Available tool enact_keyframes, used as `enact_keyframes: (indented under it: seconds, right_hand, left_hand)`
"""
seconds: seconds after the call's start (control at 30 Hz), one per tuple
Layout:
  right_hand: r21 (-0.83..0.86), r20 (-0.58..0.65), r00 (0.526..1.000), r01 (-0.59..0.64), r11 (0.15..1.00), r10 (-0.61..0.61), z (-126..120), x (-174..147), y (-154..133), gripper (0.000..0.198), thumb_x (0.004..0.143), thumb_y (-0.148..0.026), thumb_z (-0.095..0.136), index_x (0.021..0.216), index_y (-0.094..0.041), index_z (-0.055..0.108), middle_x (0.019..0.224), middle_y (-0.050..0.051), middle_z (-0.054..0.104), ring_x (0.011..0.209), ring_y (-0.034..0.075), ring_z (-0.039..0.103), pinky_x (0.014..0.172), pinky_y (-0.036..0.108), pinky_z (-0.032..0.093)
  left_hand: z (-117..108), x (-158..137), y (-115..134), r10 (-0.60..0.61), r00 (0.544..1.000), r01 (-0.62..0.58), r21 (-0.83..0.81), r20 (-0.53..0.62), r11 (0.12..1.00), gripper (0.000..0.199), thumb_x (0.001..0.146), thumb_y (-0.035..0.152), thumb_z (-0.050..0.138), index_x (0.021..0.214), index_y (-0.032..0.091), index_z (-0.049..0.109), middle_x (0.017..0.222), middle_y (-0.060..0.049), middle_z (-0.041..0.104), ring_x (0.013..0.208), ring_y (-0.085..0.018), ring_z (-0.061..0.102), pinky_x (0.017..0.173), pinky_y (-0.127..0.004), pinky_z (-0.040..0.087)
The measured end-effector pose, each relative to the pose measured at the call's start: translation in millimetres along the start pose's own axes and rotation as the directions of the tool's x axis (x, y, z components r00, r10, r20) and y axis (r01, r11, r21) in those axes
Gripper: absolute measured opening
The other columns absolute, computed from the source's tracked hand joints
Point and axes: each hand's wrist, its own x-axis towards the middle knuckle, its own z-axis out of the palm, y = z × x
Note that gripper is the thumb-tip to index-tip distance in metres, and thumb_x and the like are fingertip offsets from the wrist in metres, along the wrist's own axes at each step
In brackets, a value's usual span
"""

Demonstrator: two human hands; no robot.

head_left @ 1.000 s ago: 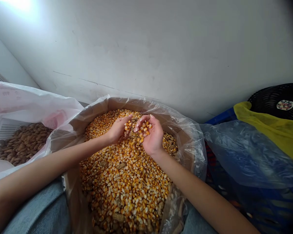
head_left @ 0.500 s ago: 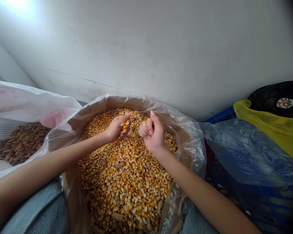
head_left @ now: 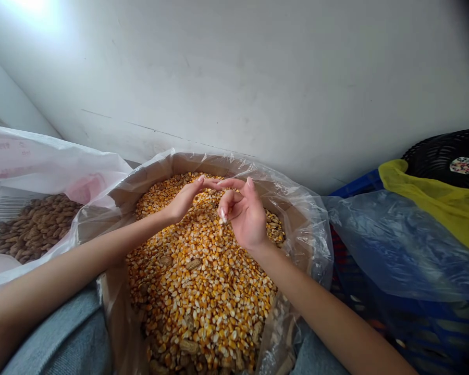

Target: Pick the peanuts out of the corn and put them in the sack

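Fingers of the left hand (head_left: 183, 202): extended, visibly rid of the load gripped half a second earlier. Right hand (head_left: 247, 217): uncurled from its fist, loosely bent, held nothing visible. Corn kernels (head_left: 211, 271): lay beneath, inside the lined box (head_left: 187, 163); the handful apparently was released.

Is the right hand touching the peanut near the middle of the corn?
Apart: the head view shows a stretch of corn kernels between the right hand and that peanut.
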Motion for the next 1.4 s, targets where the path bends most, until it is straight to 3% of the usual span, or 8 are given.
enact_keyframes:
  seconds: [0.3, 0.43, 0.7, 0.87, 1.0, 1.17, 1.27, 1.4]
  right_hand:
    - [-0.290, -0.103, 0.993, 0.021, 0.957, -0.053, -19, 11, -6, 0.028, 0.080, -0.039, 0.038, 0.088, -0.022, 0.058, 0.054, -0.003, 0.052, 0.061, 0.012, 0.053, 0.065, 0.026, 0.040]
    - [-0.684, -0.105, 0.983, -0.181, 0.707, 0.150, -51, 14, 8, 0.026, 0.066, -0.018, 0.059, 0.091, -0.024, 0.059, 0.069, -0.002, 0.058, 0.059, 0.012, 0.050, 0.060, 0.024, 0.036]
    - [-0.951, 0.020, 0.899, -0.118, 0.287, 0.437, -80, 14, 30, 0.015, 0.059, -0.007, 0.053, 0.066, -0.020, 0.056, 0.064, -0.001, 0.056, 0.058, 0.013, 0.047, 0.055, 0.024, 0.032]
    - [-0.879, -0.129, 0.928, -0.271, 0.393, 0.350, -78, 19, 25, 0.004, 0.066, -0.016, 0.047, 0.068, -0.019, 0.046, 0.066, -0.001, 0.053, 0.059, 0.012, 0.048, 0.053, 0.022, 0.031]
    - [-0.770, -0.173, 0.867, -0.415, 0.485, 0.466, -73, 20, 23, 0.005, 0.072, -0.020, 0.038, 0.077, -0.020, 0.039, 0.061, -0.003, 0.046, 0.055, 0.011, 0.047, 0.050, 0.021, 0.032]
    - [-0.956, -0.111, 0.857, -0.230, 0.180, 0.504, -74, 15, 23, 0.019, 0.070, -0.032, 0.048, 0.084, -0.020, 0.043, 0.062, -0.004, 0.045, 0.053, 0.010, 0.041, 0.048, 0.021, 0.026]
    - [-0.985, -0.129, 0.854, -0.168, 0.032, 0.504, -77, 14, 25, 0.023, 0.070, -0.030, 0.050, 0.089, -0.019, 0.046, 0.062, -0.003, 0.048, 0.054, 0.011, 0.041, 0.049, 0.021, 0.025]
    - [-0.993, -0.118, 0.860, -0.113, -0.042, 0.497, -81, 16, 30, 0.018, 0.071, -0.028, 0.049, 0.087, -0.019, 0.049, 0.069, 0.000, 0.055, 0.060, 0.012, 0.047, 0.051, 0.021, 0.027]
  left_hand:
    - [-22, 9, -8, 0.017, 0.961, 0.062, 0.275, -0.276, 0.959, 0.018, 0.071, 0.024, 0.056, 0.086, 0.018, 0.065, 0.102, -0.003, 0.060, 0.109, -0.017, 0.044, 0.098, -0.023, 0.022]
    - [-33, 12, -19, -0.008, 0.956, 0.132, 0.410, -0.292, 0.902, 0.025, 0.063, 0.025, 0.063, 0.086, 0.017, 0.064, 0.095, -0.004, 0.061, 0.097, -0.020, 0.050, 0.094, -0.028, 0.028]
    - [-31, 8, -20, 0.153, 0.980, -0.195, 0.715, 0.124, 0.671, 0.024, 0.068, 0.025, 0.057, 0.090, 0.025, 0.064, 0.104, -0.004, 0.056, 0.102, -0.021, 0.046, 0.095, -0.031, 0.025]
    - [-28, 11, -22, 0.052, 0.954, -0.262, 0.740, 0.295, 0.619, 0.016, 0.063, 0.023, 0.061, 0.079, 0.026, 0.065, 0.091, -0.005, 0.059, 0.093, -0.022, 0.049, 0.092, -0.030, 0.027]
    - [-26, 12, -21, -0.098, 0.940, -0.290, 0.918, 0.326, 0.271, 0.020, 0.073, 0.024, 0.049, 0.090, 0.024, 0.060, 0.090, -0.007, 0.057, 0.090, -0.023, 0.048, 0.085, -0.034, 0.031]
    - [-24, 7, -13, -0.146, 0.941, -0.326, 0.932, 0.305, -0.160, 0.023, 0.079, 0.024, 0.037, 0.094, 0.020, 0.054, 0.094, -0.007, 0.054, 0.091, -0.023, 0.046, 0.077, -0.036, 0.036]
    - [-26, 6, -12, -0.108, 0.938, -0.341, 0.932, 0.329, -0.120, 0.020, 0.079, 0.029, 0.039, 0.090, 0.021, 0.053, 0.095, -0.005, 0.055, 0.093, -0.021, 0.046, 0.078, -0.035, 0.035]
    - [-29, 9, -12, -0.013, 0.961, -0.269, 0.948, 0.275, 0.171, 0.019, 0.076, 0.034, 0.045, 0.084, 0.020, 0.053, 0.088, -0.002, 0.057, 0.085, -0.018, 0.049, 0.077, -0.031, 0.036]
